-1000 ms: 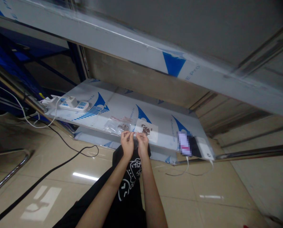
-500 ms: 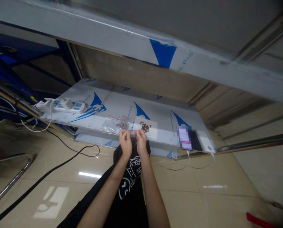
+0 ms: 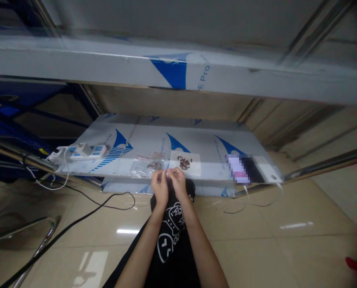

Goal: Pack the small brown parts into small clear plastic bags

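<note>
Just beyond hands (image 3: 160, 188): brown pieces (image 3: 183, 164), clear bag (image 3: 140, 166) | pinched narrow, contents unclear

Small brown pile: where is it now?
In the head view, the small brown pile lies on the pale sheet just beyond the right hand, right of the clear plastic bag.

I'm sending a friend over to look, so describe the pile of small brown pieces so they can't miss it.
Start at the shelf with the white power strip. Near its front edge, just beyond the right hand, lies a pale sheet holding the small brown pieces. They show dark against that sheet, unlike the shiny clear plastic bag to its left.
</note>
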